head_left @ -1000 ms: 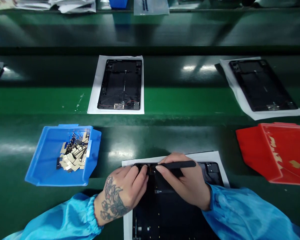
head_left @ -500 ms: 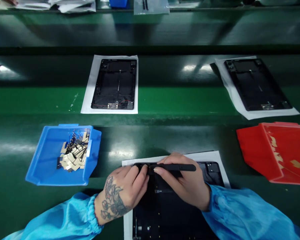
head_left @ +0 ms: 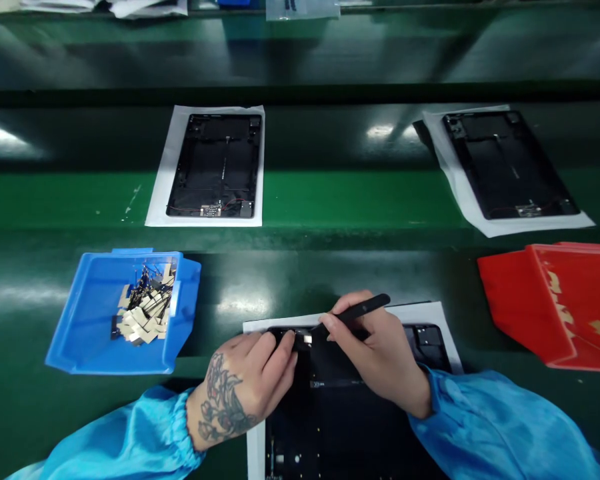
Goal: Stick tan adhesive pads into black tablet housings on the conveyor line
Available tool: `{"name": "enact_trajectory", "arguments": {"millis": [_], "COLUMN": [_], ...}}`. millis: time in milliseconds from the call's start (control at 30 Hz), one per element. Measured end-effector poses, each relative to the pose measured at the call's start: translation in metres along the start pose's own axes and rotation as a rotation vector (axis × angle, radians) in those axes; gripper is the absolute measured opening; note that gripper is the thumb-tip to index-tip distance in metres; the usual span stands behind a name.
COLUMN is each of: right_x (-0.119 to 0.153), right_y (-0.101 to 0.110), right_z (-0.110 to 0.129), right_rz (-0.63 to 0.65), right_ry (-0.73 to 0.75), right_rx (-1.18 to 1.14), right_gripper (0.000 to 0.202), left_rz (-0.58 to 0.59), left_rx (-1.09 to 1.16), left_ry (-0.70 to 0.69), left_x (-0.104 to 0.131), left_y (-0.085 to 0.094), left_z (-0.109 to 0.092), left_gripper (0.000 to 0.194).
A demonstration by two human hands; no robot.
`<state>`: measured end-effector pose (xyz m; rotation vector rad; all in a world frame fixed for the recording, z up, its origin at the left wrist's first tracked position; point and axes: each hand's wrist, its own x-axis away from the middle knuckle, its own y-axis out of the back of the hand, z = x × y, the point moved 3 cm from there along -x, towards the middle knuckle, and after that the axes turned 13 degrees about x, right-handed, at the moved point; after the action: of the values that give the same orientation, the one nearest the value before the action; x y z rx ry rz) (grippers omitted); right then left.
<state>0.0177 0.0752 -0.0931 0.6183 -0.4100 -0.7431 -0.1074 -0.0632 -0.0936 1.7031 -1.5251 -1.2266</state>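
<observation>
In front of me an opened black tablet housing (head_left: 360, 420) lies on a white sheet (head_left: 253, 427). My left hand (head_left: 245, 380) rests at its upper left edge, thumb and fingers pressed together; what is between them is hidden. Beside those fingertips a small pale piece (head_left: 307, 339) shows on the housing. Between the thumb and fingers of my right hand (head_left: 375, 347) are slim black tweezers (head_left: 363, 309), held like a pen. Their tip points down-left toward the pale piece; whether it touches is too small to tell.
A blue bin (head_left: 83, 320) with cream tabs and thin dark wires (head_left: 147, 310) stands to the left. On the right is a red bin (head_left: 510, 293) with pale scraps. Two more tablet housings, one left (head_left: 215, 167) and one right (head_left: 510, 167), lie on white sheets farther back.
My right hand has turned the tweezers from nearly level to a slant, tail end raised, uncovering the pale piece. The left hand stays in place. The left rear housing has shifted slightly left.
</observation>
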Motion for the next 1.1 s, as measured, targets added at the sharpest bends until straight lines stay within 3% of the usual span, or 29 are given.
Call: {"name": "enact_trajectory", "arguments": {"millis": [167,400,600,1100], "right_x": [-0.0006,0.0033,0.0045,0.0058], "right_y": [0.0007,0.0022,0.0012,0.0062], "right_z": [0.0015,0.0047,0.0044,0.0045], "right_rz": [-0.007,-0.082,-0.106,-0.130], "right_ry": [0.022,0.176,0.233,0.276], "right_rx": [0.048,0.163,0.208,0.215], "right_gripper": [0.006,0.005,0.004,0.002], "left_rz": [-0.006,0.000,-0.055,0.049], "left_rx": [0.018,0.022,0.067,0.169], "left_ry": [-0.007,-0.007,-0.007,0.056], "left_x": [-0.0007,-0.0025,-0.0077,-0.0086], "left_y": [0.0012,0.0032,0.0047,0.0023], "left_z": [-0.0006,-0.0017,-0.0022,0.0010], "left_gripper": [0.027,0.028,0.022,0.033]}}
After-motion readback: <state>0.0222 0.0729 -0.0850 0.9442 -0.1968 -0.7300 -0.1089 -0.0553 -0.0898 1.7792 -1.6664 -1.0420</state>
